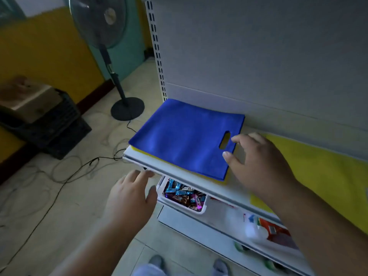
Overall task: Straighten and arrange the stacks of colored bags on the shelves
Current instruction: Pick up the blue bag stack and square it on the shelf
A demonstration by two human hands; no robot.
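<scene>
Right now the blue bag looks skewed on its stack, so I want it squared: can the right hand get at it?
Probably yes. The right hand hovers open at the blue bag, fingers beside its handle cutout, and nothing lies between them.

The blue bag (185, 140) looked like matt, soft cloth; the shelf (139, 156) was smooth white painted metal; the sweets (184, 194) wore glossy foil wrappers.
</scene>
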